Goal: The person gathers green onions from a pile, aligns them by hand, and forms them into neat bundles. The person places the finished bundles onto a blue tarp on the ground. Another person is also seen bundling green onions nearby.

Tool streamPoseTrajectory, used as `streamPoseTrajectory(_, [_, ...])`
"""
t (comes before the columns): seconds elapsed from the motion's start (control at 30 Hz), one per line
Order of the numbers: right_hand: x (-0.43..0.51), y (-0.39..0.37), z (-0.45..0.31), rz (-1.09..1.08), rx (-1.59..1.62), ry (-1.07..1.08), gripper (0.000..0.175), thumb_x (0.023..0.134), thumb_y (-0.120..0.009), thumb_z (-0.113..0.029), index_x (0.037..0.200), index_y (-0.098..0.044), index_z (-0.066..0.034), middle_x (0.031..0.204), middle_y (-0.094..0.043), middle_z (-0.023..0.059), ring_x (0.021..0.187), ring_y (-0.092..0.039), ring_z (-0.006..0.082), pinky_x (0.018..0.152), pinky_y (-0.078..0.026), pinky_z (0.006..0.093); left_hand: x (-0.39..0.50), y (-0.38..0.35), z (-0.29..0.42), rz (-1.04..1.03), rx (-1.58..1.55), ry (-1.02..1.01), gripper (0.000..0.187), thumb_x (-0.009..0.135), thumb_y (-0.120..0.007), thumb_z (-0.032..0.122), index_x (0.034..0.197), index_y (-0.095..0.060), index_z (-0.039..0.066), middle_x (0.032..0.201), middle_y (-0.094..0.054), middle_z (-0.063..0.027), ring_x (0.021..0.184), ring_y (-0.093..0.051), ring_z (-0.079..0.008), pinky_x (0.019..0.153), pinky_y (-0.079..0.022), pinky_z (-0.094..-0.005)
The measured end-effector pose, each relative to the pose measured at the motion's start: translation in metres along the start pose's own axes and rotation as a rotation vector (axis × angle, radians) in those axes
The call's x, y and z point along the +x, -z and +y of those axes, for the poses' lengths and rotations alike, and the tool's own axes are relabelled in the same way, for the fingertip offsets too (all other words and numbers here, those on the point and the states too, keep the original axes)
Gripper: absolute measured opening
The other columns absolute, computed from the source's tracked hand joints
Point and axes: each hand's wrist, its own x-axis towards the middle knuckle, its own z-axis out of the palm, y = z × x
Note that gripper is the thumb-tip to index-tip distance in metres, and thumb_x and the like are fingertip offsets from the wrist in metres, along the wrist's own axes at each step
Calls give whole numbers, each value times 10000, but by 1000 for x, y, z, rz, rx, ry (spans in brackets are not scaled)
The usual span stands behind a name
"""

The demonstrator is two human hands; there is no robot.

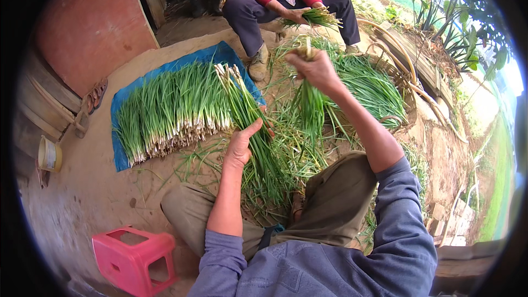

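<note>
My left hand (243, 142) is closed around a bunch of long green leafy stalks, probably garlic chives (251, 126), whose pale root ends point up and away from me. Further right, my right hand (311, 66) is raised and grips a smaller bunch by its pale ends, with the green leaves (310, 109) hanging down; it looks slightly blurred. Beyond my left hand, on a blue sheet (116, 159), rows of bundled stalks (177, 103) lie with their white ends towards me. Loose trimmings (288, 140) cover the ground between and below my hands.
Across from me a seated person (284, 8) holds another bunch. A woven basket (406, 90) with more greens (371, 86) lies at the right. A pink plastic stool (132, 260) is at lower left, a pale bucket (50, 154) and sandals (95, 95) at far left.
</note>
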Motion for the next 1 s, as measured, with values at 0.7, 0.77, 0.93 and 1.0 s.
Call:
streamPoseTrajectory(0.7, [-32,-49,17,-340,-26,-223,212,864,-735,-186,774,-674,-5,630,-629,32,525,-575,96,488,-452,281,-4,-13,-4,88,15,77,334,918,-720,164,1219,-627,54,1058,-705,-73,888,-702,-200,692,-595,-358])
streamPoseTrajectory(0.77, [-31,-44,18,-333,-23,-238,213,858,-730,-176,741,-663,-11,608,-614,28,521,-568,100,493,-443,285,-3,-11,-3,119,-91,124,311,917,-721,169,1192,-635,54,1038,-710,-79,852,-703,-200,694,-598,-362])
streamPoseTrajectory(0.93, [-32,-39,20,-332,-53,-253,268,867,-737,-224,713,-652,-21,580,-595,25,515,-553,102,509,-423,289,1,-8,-8,207,-57,91,240,909,-708,115,1130,-659,34,994,-722,-75,775,-689,-191,692,-589,-340])
streamPoseTrajectory(1.0, [-33,-40,20,-344,-70,-247,288,875,-740,-244,712,-652,-24,579,-595,23,511,-549,100,506,-421,291,3,-7,-11,219,-14,72,238,902,-710,102,1124,-669,29,997,-722,-74,787,-685,-183,693,-588,-339])
